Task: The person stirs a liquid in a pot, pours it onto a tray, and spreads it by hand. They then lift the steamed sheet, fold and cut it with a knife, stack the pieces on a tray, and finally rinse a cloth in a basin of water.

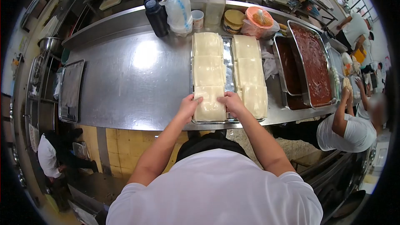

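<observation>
A metal tray (pixel 229 71) on the steel counter holds two rows of pale, flat dough sheets. My left hand (pixel 189 104) presses on the left edge of the nearest sheet (pixel 209 105) in the left row. My right hand (pixel 231 102) rests on the right edge of the same sheet. Both hands lie flat with fingers on the dough. The right row of sheets (pixel 250 73) lies beside it, untouched.
Deep pans of red sauce (pixel 312 62) stand right of the tray. A dark bottle (pixel 157 16), plastic bag (pixel 179 10), cup, clear bottle (pixel 215 6) and tortilla stack (pixel 233 20) line the counter's back. An empty tray (pixel 71 89) sits far left. People in white shirts work at right.
</observation>
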Action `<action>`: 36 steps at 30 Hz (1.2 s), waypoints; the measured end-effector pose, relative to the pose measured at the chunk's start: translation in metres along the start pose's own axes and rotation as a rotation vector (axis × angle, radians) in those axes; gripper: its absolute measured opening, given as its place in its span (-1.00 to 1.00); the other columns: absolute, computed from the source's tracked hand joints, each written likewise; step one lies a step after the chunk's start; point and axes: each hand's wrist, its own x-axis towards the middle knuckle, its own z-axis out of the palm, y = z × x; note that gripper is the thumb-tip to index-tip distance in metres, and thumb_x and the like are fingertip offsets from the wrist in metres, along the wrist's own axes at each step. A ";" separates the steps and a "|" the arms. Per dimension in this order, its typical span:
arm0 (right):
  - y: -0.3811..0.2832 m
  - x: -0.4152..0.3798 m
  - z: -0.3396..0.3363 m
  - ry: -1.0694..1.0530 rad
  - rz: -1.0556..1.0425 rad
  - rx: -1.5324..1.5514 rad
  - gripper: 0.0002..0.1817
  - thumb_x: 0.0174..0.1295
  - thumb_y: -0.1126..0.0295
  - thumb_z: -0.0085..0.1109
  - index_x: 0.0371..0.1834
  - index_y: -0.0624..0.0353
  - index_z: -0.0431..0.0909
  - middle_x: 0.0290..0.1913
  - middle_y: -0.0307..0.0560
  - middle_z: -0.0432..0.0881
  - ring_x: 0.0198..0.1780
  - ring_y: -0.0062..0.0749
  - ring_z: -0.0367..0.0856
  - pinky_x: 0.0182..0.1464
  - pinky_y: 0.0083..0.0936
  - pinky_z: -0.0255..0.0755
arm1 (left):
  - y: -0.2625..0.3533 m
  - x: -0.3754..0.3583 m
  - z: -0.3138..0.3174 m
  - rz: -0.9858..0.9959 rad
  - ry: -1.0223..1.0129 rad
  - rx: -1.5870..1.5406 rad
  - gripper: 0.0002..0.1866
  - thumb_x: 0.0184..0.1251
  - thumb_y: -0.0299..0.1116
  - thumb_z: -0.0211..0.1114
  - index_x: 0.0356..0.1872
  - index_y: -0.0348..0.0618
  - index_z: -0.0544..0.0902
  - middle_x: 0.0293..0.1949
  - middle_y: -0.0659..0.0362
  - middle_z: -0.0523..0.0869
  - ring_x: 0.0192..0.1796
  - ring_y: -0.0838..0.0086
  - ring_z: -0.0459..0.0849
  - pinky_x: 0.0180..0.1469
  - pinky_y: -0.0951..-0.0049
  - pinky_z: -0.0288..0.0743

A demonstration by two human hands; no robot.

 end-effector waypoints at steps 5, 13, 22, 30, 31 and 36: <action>0.010 -0.001 -0.006 -0.013 -0.015 0.000 -0.74 0.31 0.39 0.39 -0.06 0.26 0.57 -0.27 -0.05 0.72 -0.37 -0.37 0.72 -0.43 -0.39 0.58 | -0.009 -0.005 0.002 0.085 0.036 0.045 -0.69 0.48 -0.38 0.35 0.14 -0.30 0.62 -0.08 0.08 0.79 -0.12 0.45 0.75 -0.08 0.38 0.65; 0.030 0.007 -0.003 0.112 -0.186 -0.161 -0.65 0.28 0.41 0.35 0.04 0.39 0.58 -0.23 0.01 0.74 -0.27 -0.34 0.72 -0.23 -0.38 0.61 | -0.019 0.001 0.001 0.126 0.091 0.241 -0.69 0.49 -0.41 0.35 0.12 -0.36 0.57 -0.08 0.06 0.77 -0.11 0.45 0.74 -0.04 0.39 0.65; 0.040 0.021 -0.003 0.122 -0.266 -0.233 -0.50 0.28 0.42 0.28 0.26 0.43 0.52 -0.08 0.16 0.78 -0.16 -0.25 0.76 -0.07 -0.32 0.61 | -0.033 0.001 -0.001 0.139 0.134 0.299 -0.74 0.46 -0.41 0.38 0.03 -0.34 0.59 -0.13 0.10 0.78 -0.16 0.49 0.71 -0.08 0.42 0.60; 0.049 -0.018 0.003 0.252 -0.369 -0.304 -0.41 0.24 0.44 0.32 0.34 0.42 0.43 -0.20 -0.05 0.69 -0.25 -0.42 0.67 -0.16 -0.47 0.57 | -0.034 -0.019 -0.005 0.164 0.123 0.274 -0.59 0.39 -0.40 0.45 0.11 -0.38 0.49 -0.16 -0.01 0.78 -0.18 0.45 0.75 -0.13 0.42 0.62; 0.056 -0.018 0.000 0.274 -0.365 -0.308 -0.38 0.22 0.44 0.34 0.35 0.42 0.41 -0.20 -0.06 0.68 -0.25 -0.42 0.67 -0.17 -0.47 0.56 | -0.031 -0.025 -0.004 0.161 0.149 0.347 -0.57 0.38 -0.41 0.46 0.12 -0.38 0.48 -0.16 -0.02 0.78 -0.19 0.43 0.75 -0.14 0.41 0.63; 0.055 -0.045 0.005 0.288 -0.249 -0.421 -0.32 0.13 0.46 0.44 0.32 0.44 0.39 -0.21 -0.07 0.63 -0.23 -0.43 0.64 -0.20 -0.49 0.56 | -0.039 -0.034 -0.014 0.177 0.094 0.531 -0.44 0.23 -0.39 0.56 0.15 -0.37 0.45 -0.25 0.01 0.80 -0.26 0.40 0.78 -0.22 0.37 0.65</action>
